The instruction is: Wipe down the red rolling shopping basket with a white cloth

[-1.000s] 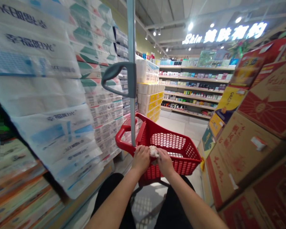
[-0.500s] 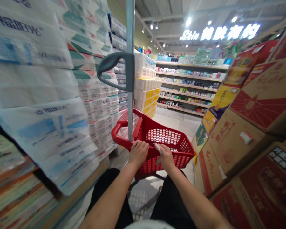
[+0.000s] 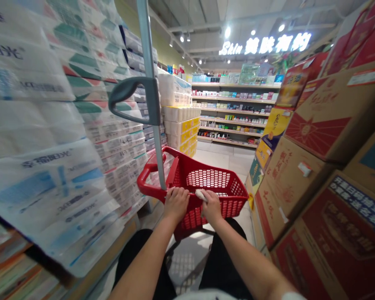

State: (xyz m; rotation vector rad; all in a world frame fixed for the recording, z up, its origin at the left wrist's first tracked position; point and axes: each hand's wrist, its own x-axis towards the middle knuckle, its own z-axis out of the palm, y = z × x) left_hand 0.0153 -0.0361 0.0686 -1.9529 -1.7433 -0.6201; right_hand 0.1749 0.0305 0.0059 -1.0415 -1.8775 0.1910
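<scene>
In front of me stands a red plastic shopping cart with perforated sides and a grey pole rising from its left side. My left hand is closed over the cart's near rim, fingers curled across the top. Just to its right, my right hand is closed on a crumpled white cloth, perhaps a tissue, at the same rim. A grey loop handle juts left from the pole, with neither hand on it. The part of the cloth under my fingers is hidden.
Wrapped paper packs are piled high on the left. Cardboard boxes line the right side close to the cart. Ahead, a pale floor leads to shelves of small goods under a lit sign.
The cart and my hands sit slightly further left in view, and the boxes on the right fill more of it. The cloth now bunches above my right fingers; before, part hung below.
</scene>
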